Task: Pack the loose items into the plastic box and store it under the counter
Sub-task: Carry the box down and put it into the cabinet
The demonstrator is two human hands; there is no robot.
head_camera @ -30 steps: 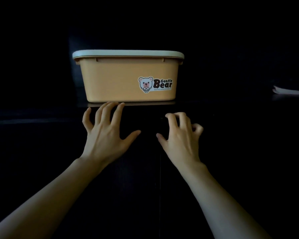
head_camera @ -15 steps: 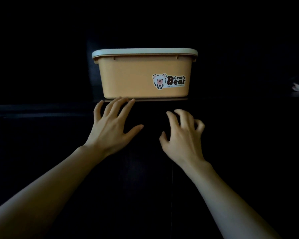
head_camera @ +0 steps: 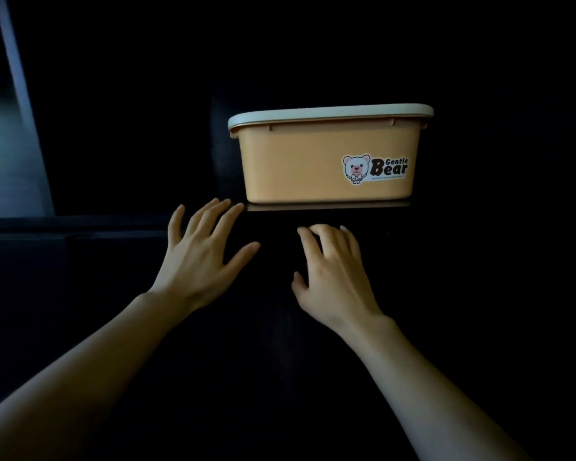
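The plastic box [head_camera: 326,161] sits lid on at the near edge of the dark surface [head_camera: 113,224], at 1 o'clock from my left hand [head_camera: 200,257] and 12 o'clock from my right hand [head_camera: 333,274]. Its long axis runs 9 to 3, bear sticker [head_camera: 374,168] facing me. My left fingers are spread straight, holding nothing, tips just beside its near-left corner, the closer reach. My right fingers are curled; whether they hook anything, I cannot tell.

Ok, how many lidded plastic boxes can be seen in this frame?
1. The orange plastic box with a pale lid stands just beyond the left hand and right hand. The surroundings are nearly black, so others may be hidden.
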